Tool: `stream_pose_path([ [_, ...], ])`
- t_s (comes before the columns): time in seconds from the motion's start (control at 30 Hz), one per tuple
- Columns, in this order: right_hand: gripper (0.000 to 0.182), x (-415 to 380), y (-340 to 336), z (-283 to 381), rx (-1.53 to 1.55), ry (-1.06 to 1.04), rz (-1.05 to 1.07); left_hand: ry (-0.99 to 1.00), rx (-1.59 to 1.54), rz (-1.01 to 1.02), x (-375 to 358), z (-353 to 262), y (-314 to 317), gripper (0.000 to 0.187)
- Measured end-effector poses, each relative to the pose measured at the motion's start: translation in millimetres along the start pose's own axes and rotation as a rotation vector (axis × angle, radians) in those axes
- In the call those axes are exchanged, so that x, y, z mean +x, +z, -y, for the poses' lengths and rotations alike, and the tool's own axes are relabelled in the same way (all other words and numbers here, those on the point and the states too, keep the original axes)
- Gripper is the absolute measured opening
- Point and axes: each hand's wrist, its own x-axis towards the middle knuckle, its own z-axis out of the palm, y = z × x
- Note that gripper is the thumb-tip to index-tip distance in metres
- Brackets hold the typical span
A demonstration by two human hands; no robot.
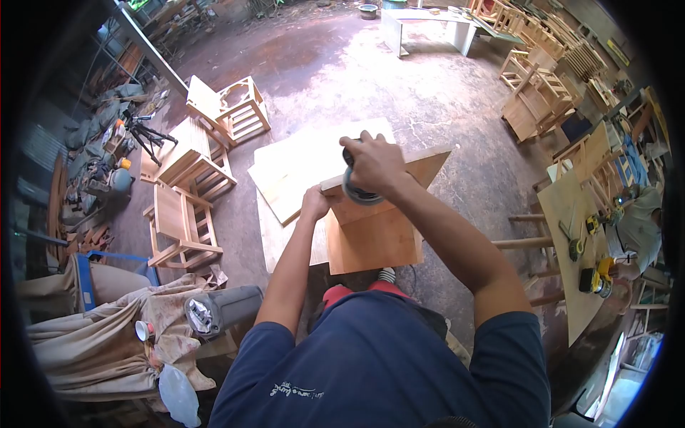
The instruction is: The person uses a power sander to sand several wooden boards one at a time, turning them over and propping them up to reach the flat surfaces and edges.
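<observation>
My right hand (379, 165) is wrapped over the top of a round power sander (359, 191), apparently an orbital sander. Its disc lies against an upright wooden panel (432, 167), near the panel's upper edge. My left hand (315, 203) grips the left end of the same panel, fingers closed around its edge. Below the panel, a broad wooden board (374, 246) reaches toward my legs; how the two join is partly hidden. Pale flat boards (303, 160) lie beneath and behind the piece.
Wooden chairs (187, 227) and a small table (178, 153) with a tripod stand left. At right, a person (637, 225) works at a wooden table (560, 203) bearing yellow tools. Cloth-covered items (93, 335) lie at lower left. A white table (428, 32) stands behind.
</observation>
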Motion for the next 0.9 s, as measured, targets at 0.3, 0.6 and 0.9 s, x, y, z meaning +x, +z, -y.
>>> stream_pose_path([
  [0.3,0.051,1,-9,-19,-0.008,0.03,0.035,-0.018,0.013,0.019,-13,-10,-2,0.044],
  [0.6,0.057,-12,-22,-130,-0.069,0.292,-0.073,-0.072,-0.004,0.053,-21,-36,-9,0.047],
  [0.9,0.058,-13,-28,-165,-0.105,0.368,-0.123,0.155,0.318,0.037,-21,-76,-41,0.037],
])
